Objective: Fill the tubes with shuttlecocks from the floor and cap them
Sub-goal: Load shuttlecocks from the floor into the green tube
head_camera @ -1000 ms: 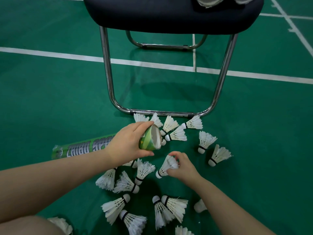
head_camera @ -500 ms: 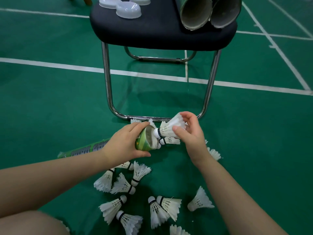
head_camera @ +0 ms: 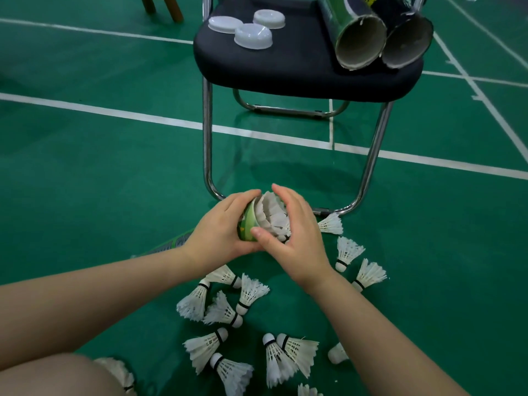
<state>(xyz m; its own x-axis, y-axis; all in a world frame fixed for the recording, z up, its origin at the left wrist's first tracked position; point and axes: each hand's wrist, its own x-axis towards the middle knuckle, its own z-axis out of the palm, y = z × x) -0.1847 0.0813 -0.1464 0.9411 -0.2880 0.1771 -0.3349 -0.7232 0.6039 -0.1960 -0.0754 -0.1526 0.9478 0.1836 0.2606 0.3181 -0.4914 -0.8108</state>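
Nearest, loose shuttlecocks (head_camera: 251,292) lay on the floor, light and brittle-feathered, likely best lifted by the cork. Beyond, the left hand (head_camera: 220,238) gripped the stiff tube (head_camera: 246,224) near its mouth while the right hand (head_camera: 297,241) cupped a shuttlecock (head_camera: 271,212) lodged there.

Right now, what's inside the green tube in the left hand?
A shuttlecock sits in the mouth of the green tube, white feather skirt sticking out, the right hand cupped round it. Its cork and anything deeper are covered by feathers and tube wall.
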